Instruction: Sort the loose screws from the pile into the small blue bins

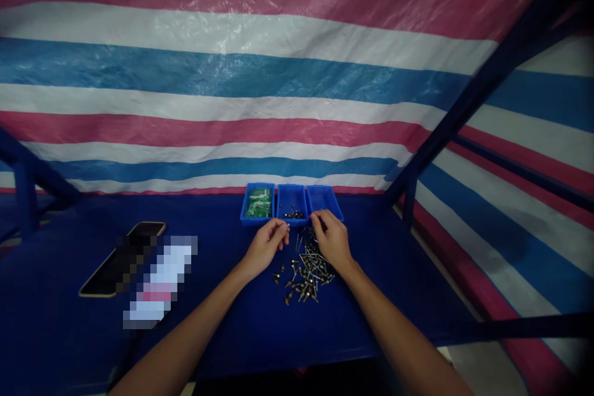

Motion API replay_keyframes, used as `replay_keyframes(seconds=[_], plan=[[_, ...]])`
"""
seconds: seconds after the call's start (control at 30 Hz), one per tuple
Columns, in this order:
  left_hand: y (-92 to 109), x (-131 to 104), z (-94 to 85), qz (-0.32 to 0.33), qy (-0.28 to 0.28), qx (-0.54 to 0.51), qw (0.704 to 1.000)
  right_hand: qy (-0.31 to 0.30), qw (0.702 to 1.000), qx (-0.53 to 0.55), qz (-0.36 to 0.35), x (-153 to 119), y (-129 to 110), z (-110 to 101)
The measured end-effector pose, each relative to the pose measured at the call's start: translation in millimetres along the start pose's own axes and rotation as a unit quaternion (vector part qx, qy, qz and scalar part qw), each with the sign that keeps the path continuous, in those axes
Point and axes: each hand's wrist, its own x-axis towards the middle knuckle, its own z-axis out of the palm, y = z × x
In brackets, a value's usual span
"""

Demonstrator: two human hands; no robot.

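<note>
Parts (307, 272) heaped; right grip (333, 240) alongside.

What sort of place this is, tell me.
Likely a makeshift work booth: striped sheeting hangs behind a blue table that bears three blue bins and a pile of small metal parts.

Fingers (278, 235) near piled metal pins (312, 267); three blue trays (322, 199) beyond.

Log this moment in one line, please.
left hand: near middle box, grip unclear | right hand: near right box, grip unclear | metal parts: piled on table
</note>
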Motion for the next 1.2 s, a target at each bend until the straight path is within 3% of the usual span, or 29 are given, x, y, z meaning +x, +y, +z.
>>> replay_keyframes(seconds=[0.27, 0.57, 1.2], plan=[[2.5, 2.3, -8.5, 0.048, 0.093, 0.050, 0.993, -0.001, 1.000, 0.002, 0.000, 0.3, -0.8, -0.3], [0.9, 1.9, -8.9, 0.049, 0.175, 0.057, 0.982, -0.002, 1.000, -0.004, 0.006, -0.2, -0.7, -0.4], [-0.5, 5.8, -15.7, 0.068, 0.185, 0.234, 0.952, 0.012, 1.000, -0.011, 0.014, -0.2, 1.1, 0.1]])
